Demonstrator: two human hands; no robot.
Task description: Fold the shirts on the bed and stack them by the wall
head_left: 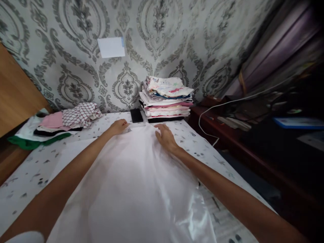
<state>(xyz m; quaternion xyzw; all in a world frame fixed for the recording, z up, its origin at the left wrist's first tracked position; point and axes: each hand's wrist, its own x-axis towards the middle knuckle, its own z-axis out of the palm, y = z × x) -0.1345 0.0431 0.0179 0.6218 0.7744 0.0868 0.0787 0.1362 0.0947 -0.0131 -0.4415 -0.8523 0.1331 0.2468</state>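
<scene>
Glossy white cloth (131, 175) stretches from between your left hand (118, 127), grip unclear, and right hand (167, 138), fingers parted, to frame bottom

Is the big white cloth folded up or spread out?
Spread out: the cloth lies wide over the patterned sheet, reaching the picture's bottom edge.

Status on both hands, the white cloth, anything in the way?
Left hand and right hand at far end of white cloth, grip unclear. Cloth spread, wrinkled. Black phone and folded clothes stack just beyond.
</scene>
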